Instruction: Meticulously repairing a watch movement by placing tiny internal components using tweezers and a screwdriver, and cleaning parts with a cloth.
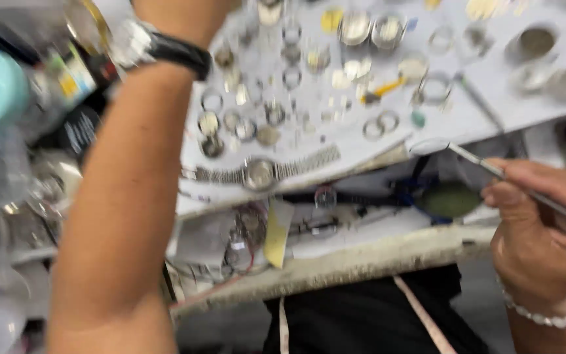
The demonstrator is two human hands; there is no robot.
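right hand [538,226] pinches a thin metal tool [492,169] near its mid-shaft, tip over the front edge of the desk [375,252]. the tool looks light, stiff and smooth, likely slippery; a grip close to the tip should steady it. left hand is cut off at the top edge, so cannot tell its state; only the forearm and wristwatch [140,40] show. a steel bracelet watch [260,174] lies flat on the white sheet [492,98] among loose watch cases and rings, small and scratch-prone.

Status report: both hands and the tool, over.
Left hand out of frame, arm raised. Right hand grips thin metal tool. Tool tip over bench edge. Steel watch lies apart.
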